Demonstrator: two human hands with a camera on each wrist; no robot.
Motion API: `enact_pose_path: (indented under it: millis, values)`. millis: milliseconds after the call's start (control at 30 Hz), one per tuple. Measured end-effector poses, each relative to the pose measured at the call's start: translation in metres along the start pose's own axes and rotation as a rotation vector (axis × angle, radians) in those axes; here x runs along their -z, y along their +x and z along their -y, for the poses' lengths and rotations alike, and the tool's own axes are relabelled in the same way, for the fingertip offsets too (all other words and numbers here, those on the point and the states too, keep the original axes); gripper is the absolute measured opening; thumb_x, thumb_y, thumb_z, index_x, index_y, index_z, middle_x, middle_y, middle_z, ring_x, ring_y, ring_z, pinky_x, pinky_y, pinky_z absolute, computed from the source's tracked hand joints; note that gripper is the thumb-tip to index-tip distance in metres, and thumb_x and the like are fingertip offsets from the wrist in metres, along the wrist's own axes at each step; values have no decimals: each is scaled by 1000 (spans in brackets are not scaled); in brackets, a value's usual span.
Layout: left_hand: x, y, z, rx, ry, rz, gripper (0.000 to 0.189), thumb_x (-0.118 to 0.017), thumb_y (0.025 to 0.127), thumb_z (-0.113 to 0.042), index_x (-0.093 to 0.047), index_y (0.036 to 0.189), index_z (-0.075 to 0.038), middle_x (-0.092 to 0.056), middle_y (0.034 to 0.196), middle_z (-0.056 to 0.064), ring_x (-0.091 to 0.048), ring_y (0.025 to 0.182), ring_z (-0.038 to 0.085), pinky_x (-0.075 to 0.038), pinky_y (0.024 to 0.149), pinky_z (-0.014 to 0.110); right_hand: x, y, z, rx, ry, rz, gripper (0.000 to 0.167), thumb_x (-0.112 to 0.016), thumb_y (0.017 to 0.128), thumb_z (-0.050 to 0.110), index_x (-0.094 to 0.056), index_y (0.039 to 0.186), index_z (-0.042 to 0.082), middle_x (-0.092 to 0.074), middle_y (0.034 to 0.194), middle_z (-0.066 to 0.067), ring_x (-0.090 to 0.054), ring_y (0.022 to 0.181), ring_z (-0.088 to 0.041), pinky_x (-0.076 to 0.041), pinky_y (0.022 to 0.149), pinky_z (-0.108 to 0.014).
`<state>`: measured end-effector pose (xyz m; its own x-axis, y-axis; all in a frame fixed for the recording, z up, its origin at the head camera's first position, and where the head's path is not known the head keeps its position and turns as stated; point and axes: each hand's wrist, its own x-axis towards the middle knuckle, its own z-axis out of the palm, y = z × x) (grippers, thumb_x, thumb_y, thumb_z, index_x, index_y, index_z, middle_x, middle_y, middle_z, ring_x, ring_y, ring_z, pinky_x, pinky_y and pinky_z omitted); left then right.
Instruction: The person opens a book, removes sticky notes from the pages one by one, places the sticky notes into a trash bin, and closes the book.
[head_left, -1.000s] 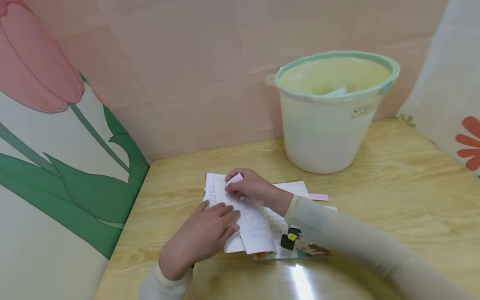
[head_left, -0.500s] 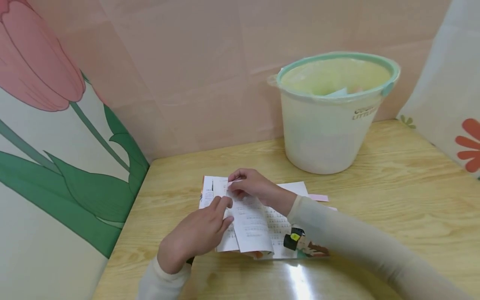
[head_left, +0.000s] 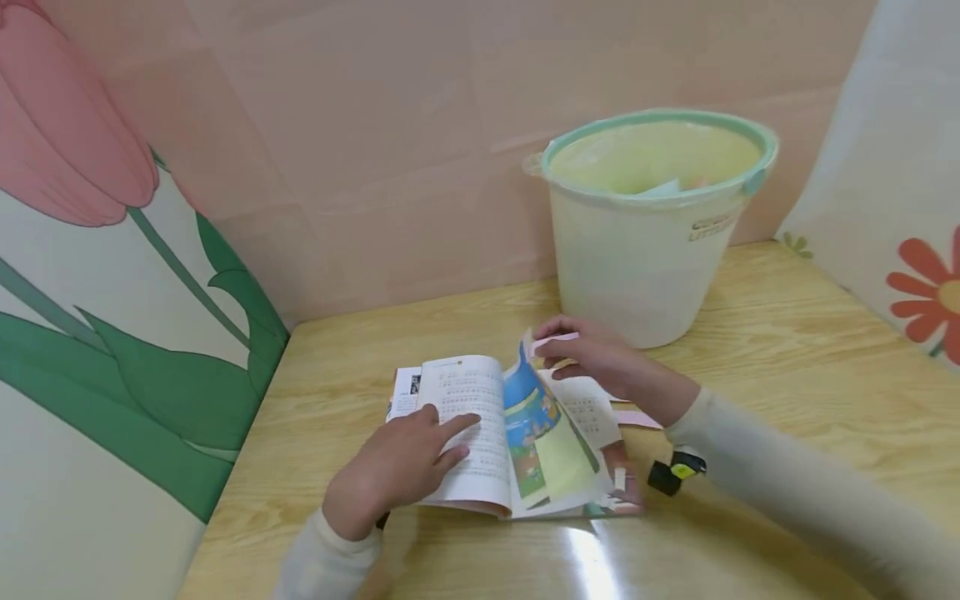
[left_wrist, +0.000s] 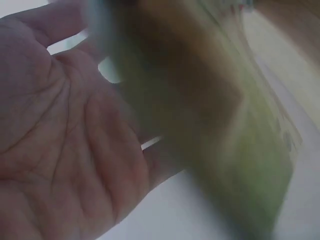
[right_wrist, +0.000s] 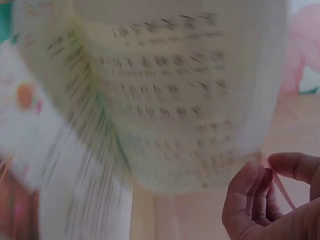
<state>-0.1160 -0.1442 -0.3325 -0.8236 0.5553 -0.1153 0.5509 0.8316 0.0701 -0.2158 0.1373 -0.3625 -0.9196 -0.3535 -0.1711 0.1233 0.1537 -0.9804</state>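
Observation:
An open book (head_left: 468, 383) lies on the wooden table (head_left: 345, 350), with printed text on its left page. My left hand (head_left: 401, 458) rests on that page with the index finger stretched out. Between thumb and fingers, my right hand (head_left: 600, 358) pinches the upper corner of a raised leaf (head_left: 532, 417), where a pink paper strip (head_left: 558, 342) sticks out. The leaf's colourful picture side faces left; in the right wrist view its text side (right_wrist: 170, 95) is blurred. The left palm (left_wrist: 65, 130) appears close up in the left wrist view, beside a blurred page.
A whitish bucket (head_left: 630, 258) with a green rim stands behind the book, with some paper inside. Another pink strip (head_left: 637, 418) juts from the book's right edge. Pink and flower-printed sheets (head_left: 375, 183) cover the walls behind and at the sides.
The right hand has moved right, lifting a leaf across from the left side and baring its picture side. The left hand has settled on the left page, index finger extended.

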Motion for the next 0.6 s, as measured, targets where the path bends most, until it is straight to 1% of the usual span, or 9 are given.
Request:
enact_pose_path:
  millis: [100, 200, 300, 367, 433, 500, 533, 600]
  values:
    - [-3, 1, -2, 38, -1, 14, 43, -57, 100, -36, -54, 142, -33, -59, 90, 11, -53, 73, 19, -47, 68, 39, 30, -13, -11, -21, 3, -27, 29, -63, 97, 19, -53, 118, 3, -62, 94, 4, -61, 87, -13, -57, 78, -28]
    - [-6, 1, -3, 51, 21, 16, 48, -62, 96, -41, -53, 143, -36, -58, 82, 10, -54, 72, 20, -46, 66, 39, 54, -21, -26, -70, 2, -54, 26, -63, 97, 20, -53, 116, 6, -64, 94, 3, -63, 87, -13, -58, 80, -30]
    - [-12, 2, -6, 59, 37, 57, 57, -67, 91, -48, -51, 144, -38, -58, 75, 8, -54, 70, 21, -45, 63, 38, 72, -26, -43, -124, -17, -73, 26, -63, 96, 21, -54, 116, 6, -66, 94, 2, -65, 87, -14, -57, 80, -32]
    - [-15, 0, -6, 76, 49, 90, 61, -68, 88, -53, -49, 144, -41, -59, 74, 7, -56, 71, 23, -45, 63, 38, 77, -25, -53, -146, -36, -72, 28, -63, 96, 22, -54, 117, 5, -67, 93, 1, -65, 86, -14, -57, 79, -32]
    - [-18, 0, -6, 93, 62, 102, 62, -68, 86, -55, -49, 144, -42, -62, 77, 8, -59, 75, 25, -47, 66, 39, 81, -25, -62, -155, -63, -65, 32, -63, 96, 23, -53, 120, 4, -67, 92, 1, -64, 84, -14, -56, 77, -31]
    - [-20, 0, -7, 110, 77, 100, 63, -68, 85, -56, -50, 143, -42, -66, 85, 11, -61, 84, 28, -49, 74, 42, 85, -26, -69, -165, -81, -56, 35, -62, 97, 25, -51, 122, 3, -68, 92, 2, -64, 84, -13, -56, 76, -30]
    - [-21, -1, -8, 114, 87, 96, 63, -69, 84, -56, -51, 143, -41, -67, 91, 12, -62, 90, 30, -50, 80, 44, 87, -27, -71, -165, -90, -49, 37, -62, 97, 25, -50, 124, 3, -68, 93, 2, -65, 85, -12, -56, 76, -30]
    - [-22, -2, -10, 108, 97, 85, 66, -73, 82, -54, -54, 142, -35, -68, 108, 16, -62, 110, 35, -50, 93, 46, 93, -29, -73, -159, -112, -30, 39, -60, 98, 25, -48, 127, 2, -68, 97, 1, -65, 87, -13, -57, 75, -31]
